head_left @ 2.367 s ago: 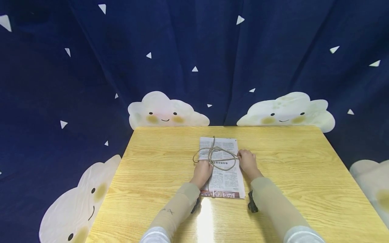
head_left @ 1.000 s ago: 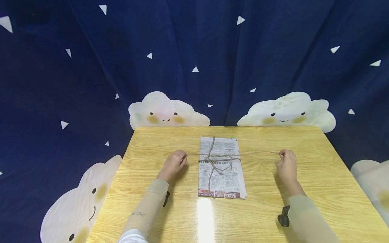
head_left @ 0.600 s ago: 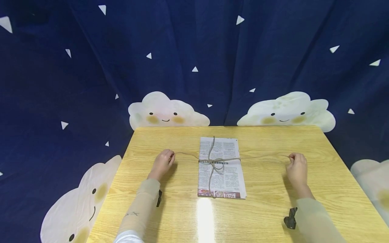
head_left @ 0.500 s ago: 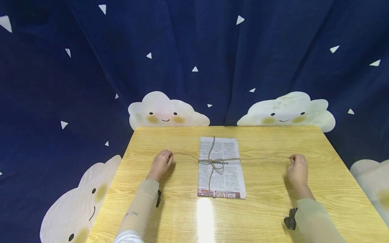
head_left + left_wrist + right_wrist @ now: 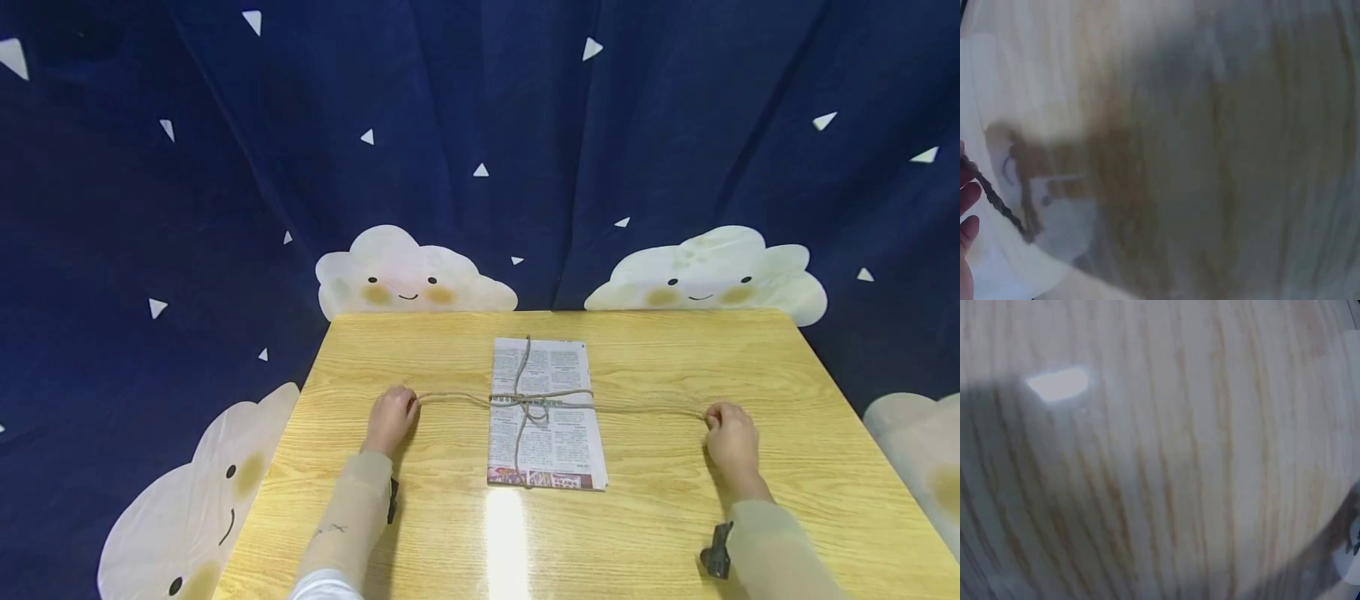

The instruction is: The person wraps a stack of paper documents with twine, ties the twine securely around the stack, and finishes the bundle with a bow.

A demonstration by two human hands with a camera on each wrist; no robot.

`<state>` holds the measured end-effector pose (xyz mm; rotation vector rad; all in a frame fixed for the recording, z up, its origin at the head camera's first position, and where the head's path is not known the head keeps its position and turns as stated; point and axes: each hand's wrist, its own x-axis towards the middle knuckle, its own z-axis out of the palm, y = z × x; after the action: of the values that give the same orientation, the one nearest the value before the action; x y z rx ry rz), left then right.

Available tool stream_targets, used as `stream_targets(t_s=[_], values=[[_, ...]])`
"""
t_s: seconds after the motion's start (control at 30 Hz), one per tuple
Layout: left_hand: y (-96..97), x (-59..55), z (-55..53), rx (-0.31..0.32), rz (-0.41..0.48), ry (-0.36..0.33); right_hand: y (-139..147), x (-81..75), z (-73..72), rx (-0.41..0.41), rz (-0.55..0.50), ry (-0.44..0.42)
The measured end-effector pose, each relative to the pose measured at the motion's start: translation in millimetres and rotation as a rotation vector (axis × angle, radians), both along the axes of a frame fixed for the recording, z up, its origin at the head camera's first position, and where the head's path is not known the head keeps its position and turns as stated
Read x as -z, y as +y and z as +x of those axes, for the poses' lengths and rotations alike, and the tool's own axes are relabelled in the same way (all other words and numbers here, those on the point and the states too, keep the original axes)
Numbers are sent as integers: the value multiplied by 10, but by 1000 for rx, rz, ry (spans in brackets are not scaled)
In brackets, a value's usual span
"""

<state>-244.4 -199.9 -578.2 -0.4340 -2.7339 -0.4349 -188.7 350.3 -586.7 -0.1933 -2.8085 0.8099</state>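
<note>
A stack of folded newspaper [image 5: 558, 454] lies flat in the middle of the table. Brown twine [image 5: 522, 367] crosses it lengthwise and sideways, with a knot and a small loop where the strands meet. To the left of the stack, my left hand [image 5: 390, 421] pinches one end of the twine. The left wrist view shows that twine [image 5: 999, 201] at my fingertips [image 5: 969, 230]. Out on the right, my right hand [image 5: 733, 440] pinches the other end. Both strands hang slightly slack near the tabletop. The right wrist view shows neither my fingers nor the twine.
The wooden table [image 5: 420, 533] extends around the newspaper on all sides. A dark blue curtain [image 5: 480, 100] with white triangles stands behind it. White cloud shapes [image 5: 412, 275] line the table's back edge and sides.
From beside the newspaper, my hands have moved far apart with the twine ends. The big loops have drawn down to a knot and a small loop. Lately both hands came lower, toward me.
</note>
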Motion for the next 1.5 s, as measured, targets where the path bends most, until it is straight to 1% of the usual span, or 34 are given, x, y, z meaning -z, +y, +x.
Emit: stream_targets(t_s=[0.2,0.3,0.37,0.43,0.5,0.63,0.73,0.87,0.93,1.03,1.17,1.3,1.5], values=[[65,32,36,-46,-15,-65,6,84,8,-21,37,1],[98,15,32,-78,-4,-119,-19,50,3,-27,51,14],[135,-9,13,-95,13,-158,-68,4,-18,-26,51,46],[198,-46,-12,-89,33,-187,-156,-55,-62,-32,33,86],[296,-92,-35,-51,57,-198,-284,-110,-123,-61,3,139],[572,-144,-73,66,51,-174,-623,-174,-248,-183,-54,206],[795,-145,-81,146,36,-143,-897,-186,-321,-274,-63,229],[1036,-102,-59,228,9,-111,-1215,-146,-366,-365,-41,205],[1125,-73,-43,252,-20,-101,-1345,-116,-370,-404,-30,175],[1220,-34,-21,264,-54,-76,-1499,-75,-372,-447,-13,144],[1306,4,2,249,-86,-45,-1639,-38,-368,-486,15,140],[1377,24,19,226,-109,-29,-1718,-17,-363,-494,48,137],[1447,52,25,185,-128,-17,-1767,-5,-362,-489,61,128]])
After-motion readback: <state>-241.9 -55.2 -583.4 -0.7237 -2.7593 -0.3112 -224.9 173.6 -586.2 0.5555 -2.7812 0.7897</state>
